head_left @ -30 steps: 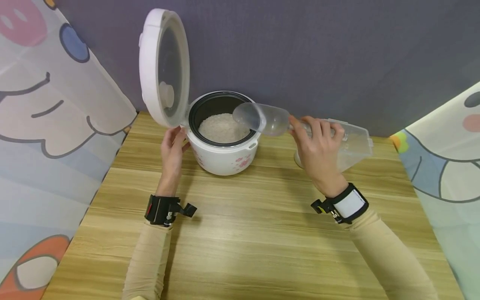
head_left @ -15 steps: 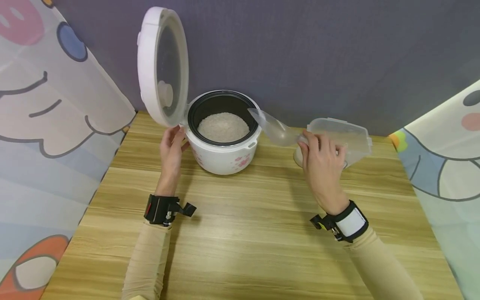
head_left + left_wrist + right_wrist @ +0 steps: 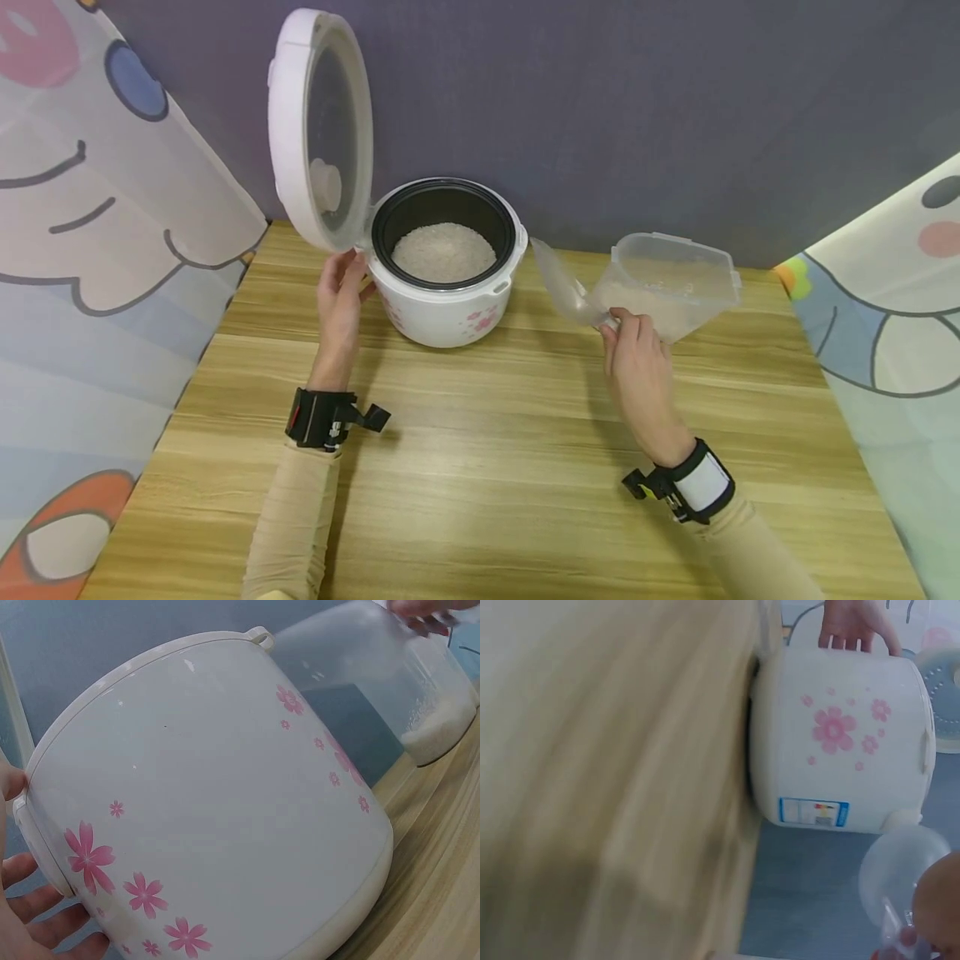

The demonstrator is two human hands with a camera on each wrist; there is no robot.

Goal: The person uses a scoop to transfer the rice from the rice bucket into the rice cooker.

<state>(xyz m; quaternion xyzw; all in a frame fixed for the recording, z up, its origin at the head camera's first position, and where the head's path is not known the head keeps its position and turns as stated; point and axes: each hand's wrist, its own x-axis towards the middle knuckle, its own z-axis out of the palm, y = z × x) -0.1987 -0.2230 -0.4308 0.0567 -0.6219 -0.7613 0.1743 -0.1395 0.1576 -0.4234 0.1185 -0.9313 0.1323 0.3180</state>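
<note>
A white rice cooker (image 3: 435, 321) with pink flowers stands on the table, its lid (image 3: 291, 125) raised at the left. White rice (image 3: 444, 254) heaps inside the dark inner pot. My left hand (image 3: 339, 312) rests against the cooker's left side by the hinge; in the left wrist view its fingers (image 3: 56, 926) spread along the wall. My right hand (image 3: 643, 379) grips the handle of a clear plastic scoop (image 3: 558, 283), its bowl turned toward the cooker, between cooker and container. In the right wrist view the scoop (image 3: 896, 866) is partly hidden behind the hand.
Right of the cooker stands a clear plastic container (image 3: 716, 279) with rice in its lower part, just behind my right hand. A dark grey wall (image 3: 562, 108) rises behind the wooden table (image 3: 480, 467). Cartoon-printed cloths hang at both sides.
My right hand has drawn the scoop away from over the cooker, right and toward me, uncovering the rice container. The scoop has tipped over on its side. The left hand stays at the cooker.
</note>
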